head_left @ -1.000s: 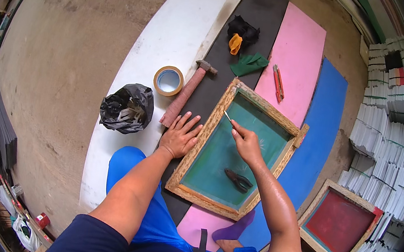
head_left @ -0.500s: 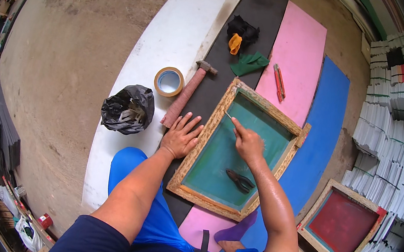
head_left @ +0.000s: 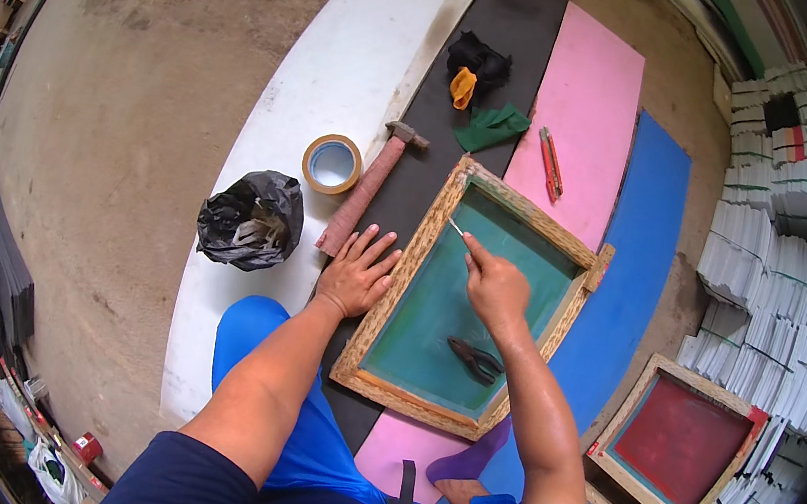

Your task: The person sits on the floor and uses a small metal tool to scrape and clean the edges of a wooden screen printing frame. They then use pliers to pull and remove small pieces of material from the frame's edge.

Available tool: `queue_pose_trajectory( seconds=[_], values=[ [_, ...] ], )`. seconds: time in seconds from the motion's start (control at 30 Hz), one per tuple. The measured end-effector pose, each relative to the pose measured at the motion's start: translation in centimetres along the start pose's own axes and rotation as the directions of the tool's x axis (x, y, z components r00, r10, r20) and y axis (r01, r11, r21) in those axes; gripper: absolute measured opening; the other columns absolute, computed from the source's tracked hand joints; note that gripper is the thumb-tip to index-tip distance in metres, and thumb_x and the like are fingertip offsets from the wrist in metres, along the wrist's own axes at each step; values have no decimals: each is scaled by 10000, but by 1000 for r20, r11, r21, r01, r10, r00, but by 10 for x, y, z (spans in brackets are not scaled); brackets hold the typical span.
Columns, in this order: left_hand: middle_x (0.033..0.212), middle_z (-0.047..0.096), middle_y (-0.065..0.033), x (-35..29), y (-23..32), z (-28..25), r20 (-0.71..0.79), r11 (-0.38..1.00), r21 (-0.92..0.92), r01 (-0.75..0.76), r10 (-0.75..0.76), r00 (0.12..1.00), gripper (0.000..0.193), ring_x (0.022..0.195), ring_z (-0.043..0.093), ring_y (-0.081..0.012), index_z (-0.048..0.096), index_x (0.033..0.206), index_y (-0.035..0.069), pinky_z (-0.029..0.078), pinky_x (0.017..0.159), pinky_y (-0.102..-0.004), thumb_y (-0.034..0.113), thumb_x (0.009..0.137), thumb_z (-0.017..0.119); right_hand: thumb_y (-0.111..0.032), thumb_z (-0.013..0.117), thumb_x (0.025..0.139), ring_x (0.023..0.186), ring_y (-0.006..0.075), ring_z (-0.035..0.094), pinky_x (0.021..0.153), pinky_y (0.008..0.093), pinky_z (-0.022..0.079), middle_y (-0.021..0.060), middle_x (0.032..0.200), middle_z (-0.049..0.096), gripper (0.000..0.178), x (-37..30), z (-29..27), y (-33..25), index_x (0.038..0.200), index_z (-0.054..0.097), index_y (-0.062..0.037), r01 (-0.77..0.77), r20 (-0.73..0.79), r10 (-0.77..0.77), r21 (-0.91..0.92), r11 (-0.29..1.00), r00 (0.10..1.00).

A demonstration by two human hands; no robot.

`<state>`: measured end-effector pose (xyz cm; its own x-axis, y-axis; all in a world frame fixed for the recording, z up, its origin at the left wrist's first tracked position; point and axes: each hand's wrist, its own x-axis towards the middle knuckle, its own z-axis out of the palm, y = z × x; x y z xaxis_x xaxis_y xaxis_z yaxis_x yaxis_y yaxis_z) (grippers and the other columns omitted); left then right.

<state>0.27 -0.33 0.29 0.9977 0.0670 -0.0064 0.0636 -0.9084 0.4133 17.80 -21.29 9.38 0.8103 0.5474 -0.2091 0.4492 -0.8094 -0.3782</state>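
A wooden frame (head_left: 418, 266) with a green mesh screen (head_left: 423, 340) lies in front of me, tilted slightly. My right hand (head_left: 500, 289) is closed over the mesh, index finger extended along a thin, light-coloured tool (head_left: 457, 227). The tool's tip reaches the inner edge of the frame's left bar; most of it is hidden in the fist. Flat on the black sheet, my left hand (head_left: 355, 276) spreads its fingers beside that bar. A pair of dark pliers (head_left: 476, 360) rests on the mesh. Just beyond my left fingertips lies a hammer (head_left: 368, 187) with a wrapped handle.
Left of the hammer are a tape roll (head_left: 332, 165) and a black plastic bag (head_left: 252, 220). A red utility knife (head_left: 551, 165), green cloth (head_left: 492, 128) and black cloth (head_left: 479, 63) lie farther off. A red-screened frame (head_left: 680, 445) leans by stacked bundles (head_left: 776, 257) at right.
The whole view has shifted slightly, moving things a little to the left. My right hand stays at the frame's left bar with the thin tool; the left hand remains flat.
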Motion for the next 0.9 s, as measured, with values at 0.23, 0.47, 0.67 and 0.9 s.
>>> queue_pose_trajectory(
  seconds=[0.23,0.47,0.67,0.9],
  values=[
    [1659,383,-37,1,-1,0,-3,1000,-2,0,0,1000,491,1571,247,-293,609,1454,195,201,1275,-492,393,1014,514,-317,623,1004,703,394,707,603,531,563,175,791,698,329,0,1,-4,1323,699,-348,8,-7,-8,-51,999,1000],
    [1660,381,-40,1,-1,1,-2,1000,-14,-1,1,1000,490,1569,250,-299,612,1452,188,201,1274,-492,384,1015,511,-324,623,1006,712,384,704,619,522,561,166,793,700,327,0,-1,-2,1324,698,-343,-7,8,7,-46,999,1000],
    [1661,380,-43,1,-2,-1,-3,1000,-10,-8,8,1000,490,1568,250,-305,613,1451,182,203,1272,-496,378,1014,509,-327,607,1017,713,367,698,623,508,556,141,807,702,331,1,-3,-6,1338,687,-336,-10,47,15,-111,994,999],
    [1670,366,-45,2,1,-3,22,1000,26,-11,10,1000,498,1571,240,-313,600,1465,180,196,1273,-493,384,1026,483,-299,585,1024,660,398,690,598,524,564,165,791,701,365,2,4,-10,1380,656,-336,-6,117,25,-157,988,993]
  ],
)
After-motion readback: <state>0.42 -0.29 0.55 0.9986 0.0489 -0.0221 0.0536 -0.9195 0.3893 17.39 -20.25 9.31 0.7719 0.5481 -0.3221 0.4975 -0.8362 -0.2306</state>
